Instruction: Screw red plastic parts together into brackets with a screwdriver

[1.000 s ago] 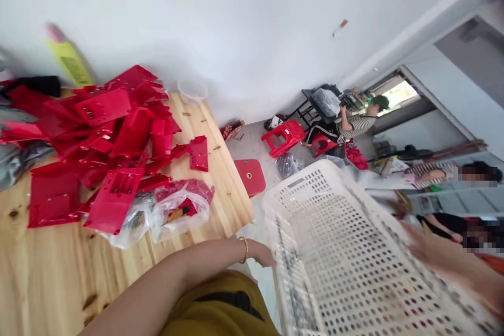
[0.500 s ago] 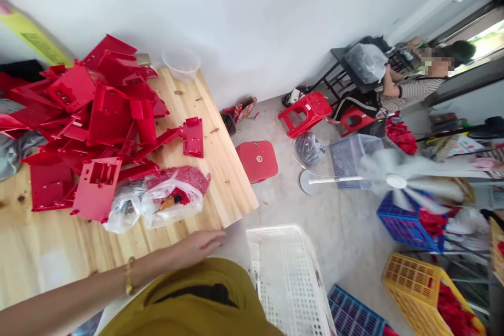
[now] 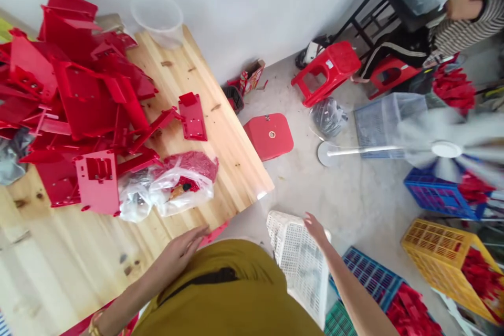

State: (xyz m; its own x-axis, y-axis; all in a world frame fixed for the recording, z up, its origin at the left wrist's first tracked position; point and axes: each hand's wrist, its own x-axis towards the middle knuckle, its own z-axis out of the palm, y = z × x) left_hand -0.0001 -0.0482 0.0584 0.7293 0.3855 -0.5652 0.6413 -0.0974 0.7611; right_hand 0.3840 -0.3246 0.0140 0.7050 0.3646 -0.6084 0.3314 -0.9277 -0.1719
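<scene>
My left hand (image 3: 184,248) rests at the front edge of the wooden table (image 3: 240,189), its fingers stretched out and holding nothing. My right hand (image 3: 316,229) is over the far rim of a white perforated plastic basket (image 3: 303,262) on the floor; its fingers are extended, and whether they touch the rim I cannot tell. On the table, a big heap of red plastic housings (image 3: 92,100) lies to the left of a single red part (image 3: 192,117). Clear plastic bags (image 3: 179,189) with small red and metallic pieces lie in front of the heap.
A clear tub (image 3: 157,18) stands by the wall. On the floor are red stools (image 3: 328,71), a spinning fan (image 3: 444,148), a blue crate (image 3: 370,273) and a yellow crate (image 3: 437,252) with red parts. A seated person (image 3: 468,21) handles a plastic bag.
My right hand has come into view over the white basket. My left hand has shifted slightly left and down. The view has moved closer and turned, with the basket now showing further right.
</scene>
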